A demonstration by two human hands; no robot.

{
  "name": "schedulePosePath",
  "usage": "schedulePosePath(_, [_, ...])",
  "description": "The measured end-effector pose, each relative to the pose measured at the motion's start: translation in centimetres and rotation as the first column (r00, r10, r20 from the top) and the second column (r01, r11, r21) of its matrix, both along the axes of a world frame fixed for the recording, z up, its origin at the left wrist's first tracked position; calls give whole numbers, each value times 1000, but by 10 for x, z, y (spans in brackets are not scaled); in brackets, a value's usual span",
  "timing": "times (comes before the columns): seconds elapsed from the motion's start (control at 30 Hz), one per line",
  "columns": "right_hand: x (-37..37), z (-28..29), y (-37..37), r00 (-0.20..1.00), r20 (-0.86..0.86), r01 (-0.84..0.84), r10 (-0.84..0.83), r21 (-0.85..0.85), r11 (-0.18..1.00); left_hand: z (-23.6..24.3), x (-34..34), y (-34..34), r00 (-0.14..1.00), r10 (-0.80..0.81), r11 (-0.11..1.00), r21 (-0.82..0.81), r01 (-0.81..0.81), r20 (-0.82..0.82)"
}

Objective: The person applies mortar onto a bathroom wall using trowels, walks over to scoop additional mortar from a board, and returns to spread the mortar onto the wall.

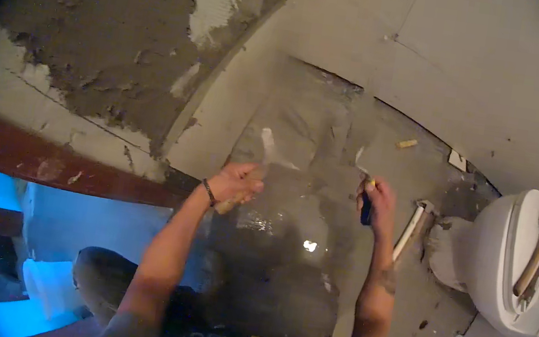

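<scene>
My left hand [236, 183], with a dark bracelet at the wrist, is closed round the pale wooden handle of a trowel [226, 206]. Its blade blends into the grey floor beyond the fingers, and its exact shape is hard to make out. To the right, my right hand [380, 203] grips a small trowel [365, 211] with a blue and yellow handle and a bent metal neck pointing away from me. Both tools are held above a wet grey floor [305, 208], which shines between my forearms. The hands are apart.
A white toilet [513, 251] stands at the right, with a wooden-handled, dark-headed tool [536, 254] on its lid. A pale pipe-like piece [409, 231] and a yellowish scrap [407, 144] lie on the floor. Rough grey mortar [116, 36] covers the upper-left surface, above a reddish-brown edge [71, 158].
</scene>
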State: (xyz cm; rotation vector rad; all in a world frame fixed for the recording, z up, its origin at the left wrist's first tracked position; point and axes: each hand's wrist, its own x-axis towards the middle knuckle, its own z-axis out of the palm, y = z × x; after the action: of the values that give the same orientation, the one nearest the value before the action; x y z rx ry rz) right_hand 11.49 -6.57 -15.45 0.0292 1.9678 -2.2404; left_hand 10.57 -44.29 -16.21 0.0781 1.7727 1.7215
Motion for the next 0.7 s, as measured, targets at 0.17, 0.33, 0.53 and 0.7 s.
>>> schedulePosePath(0.17, [-35,-1,-4,969,55,-242,241,24,970,-9,-5,12,997,-66,983,173,59,31])
schedulePosePath(0.33, [32,-54,0,984,173,-60,37,129,990,-9,-7,9,999,24,998,62,-22,-29])
schedulePosePath(0.53, [65,-4,-12,961,230,188,-154,-135,973,-35,0,40,938,294,955,9,-298,-183])
schedulePosePath(0.7, [71,28,-51,900,392,259,-192,-126,958,-50,-9,70,831,422,878,-64,-474,-361])
